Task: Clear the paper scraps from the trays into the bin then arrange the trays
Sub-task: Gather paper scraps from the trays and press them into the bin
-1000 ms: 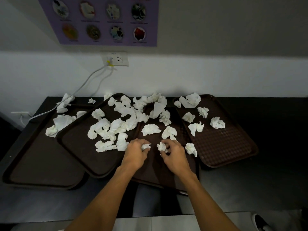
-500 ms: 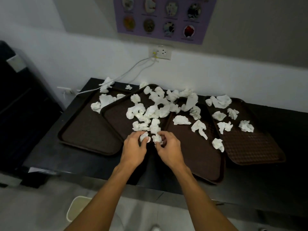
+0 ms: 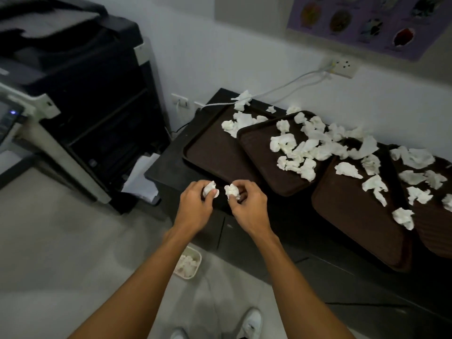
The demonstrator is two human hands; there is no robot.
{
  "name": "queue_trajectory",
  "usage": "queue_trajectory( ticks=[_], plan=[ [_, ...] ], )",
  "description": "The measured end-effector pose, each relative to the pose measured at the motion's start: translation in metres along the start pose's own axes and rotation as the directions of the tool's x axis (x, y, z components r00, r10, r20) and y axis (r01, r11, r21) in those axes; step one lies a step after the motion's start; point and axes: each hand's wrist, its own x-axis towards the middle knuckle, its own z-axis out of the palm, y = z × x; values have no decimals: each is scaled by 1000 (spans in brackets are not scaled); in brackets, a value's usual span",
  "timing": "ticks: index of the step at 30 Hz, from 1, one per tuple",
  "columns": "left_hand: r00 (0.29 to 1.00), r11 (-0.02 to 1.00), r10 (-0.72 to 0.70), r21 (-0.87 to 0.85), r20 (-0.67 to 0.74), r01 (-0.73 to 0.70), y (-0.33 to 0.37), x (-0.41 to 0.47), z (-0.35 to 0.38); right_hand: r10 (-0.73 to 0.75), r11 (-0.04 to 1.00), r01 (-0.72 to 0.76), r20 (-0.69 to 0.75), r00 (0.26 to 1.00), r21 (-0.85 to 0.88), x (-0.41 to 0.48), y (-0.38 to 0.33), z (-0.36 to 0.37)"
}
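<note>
Forearms [image 3: 137, 285] extended, left hand [image 3: 195, 207] and right hand [image 3: 248, 207] each pinch a scrap [image 3: 209, 187].

Poster [image 3: 362, 23] cropped by the top edge and blurred, printer [image 3: 73, 81] cut by the left edge and smeared, rightmost tray [image 3: 436, 237] cut by the right edge, bin [image 3: 194, 271] half hidden behind the left forearm [image 3: 146, 277], shoes [image 3: 250, 322] cropped at the bottom, held scraps [image 3: 209, 187] part covered by fingers [image 3: 215, 193].

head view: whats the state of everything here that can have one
left hand, grips a paper scrap
right hand, pinches a second scrap
bin, on the floor, uncovered, white paper inside
trays, overlapping on the counter, loose scraps on them
wall socket, cable plugged in
</note>
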Motion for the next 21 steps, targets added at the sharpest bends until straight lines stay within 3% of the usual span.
queue_trajectory(
  ticks=[11,17,21],
  plan=[
    [952,961,-276,-42,-133,272,-120,-42,-68,-8,999,0,192,981,44,-33,-16,132],
    [864,877,-479,-117,-154,466,-187,-65,-51,2,1000,-4,311,950,4,-39,32,190],
    [821,840,-542,-106,-180,531,-233,-69,-31,22,1000,-12,391,920,-28,-35,80,228]
  ],
)
